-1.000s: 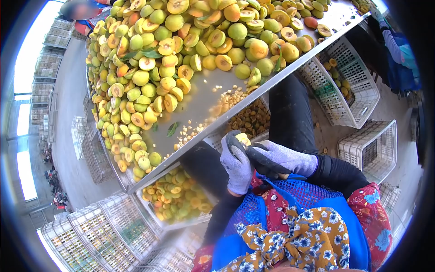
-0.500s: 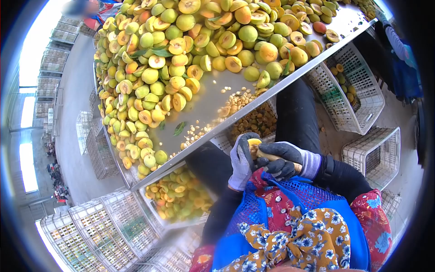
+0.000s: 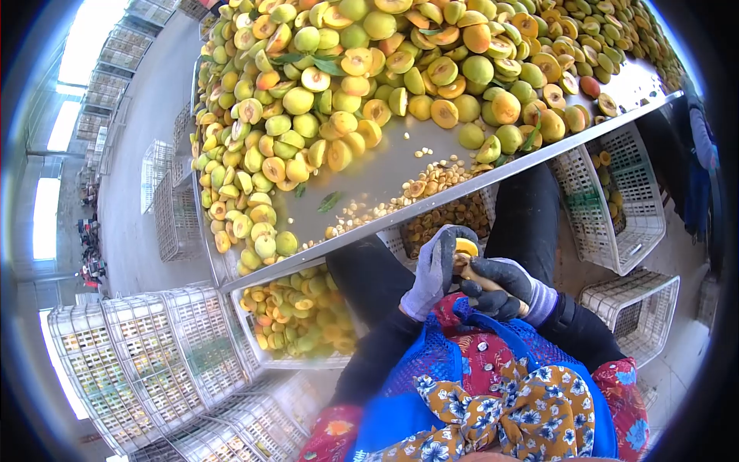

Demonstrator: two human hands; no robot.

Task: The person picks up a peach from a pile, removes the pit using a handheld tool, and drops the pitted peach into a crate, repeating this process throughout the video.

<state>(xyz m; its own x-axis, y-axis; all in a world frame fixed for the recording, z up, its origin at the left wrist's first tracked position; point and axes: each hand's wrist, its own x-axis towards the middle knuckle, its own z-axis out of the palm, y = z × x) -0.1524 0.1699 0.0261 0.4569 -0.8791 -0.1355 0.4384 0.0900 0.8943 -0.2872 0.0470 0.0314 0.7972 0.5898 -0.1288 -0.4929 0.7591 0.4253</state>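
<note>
Both hands wear grey and black gloves and meet above my lap. My left hand [image 3: 440, 269] is closed around a cut yellow fruit half [image 3: 466, 247]. My right hand [image 3: 504, 286] grips a light wooden handle [image 3: 485, 283], whose tip at the fruit is hidden between the fingers. Beyond the hands, a metal table [image 3: 369, 165] bears a large heap of halved green and yellow fruits [image 3: 308, 100]. Small pale pits [image 3: 416, 187] lie along its near edge.
Under the table stand a crate of fruit halves [image 3: 296, 312] and a container of brown pits [image 3: 454, 219]. White plastic crates [image 3: 146, 354] stand at left, others [image 3: 635, 308] at right. Another person's sleeve [image 3: 700, 138] shows at far right.
The view has shifted, so the table and crates sit further right in the frame. My hands remain together on the fruit and the handle, with the fingers slightly moved.
</note>
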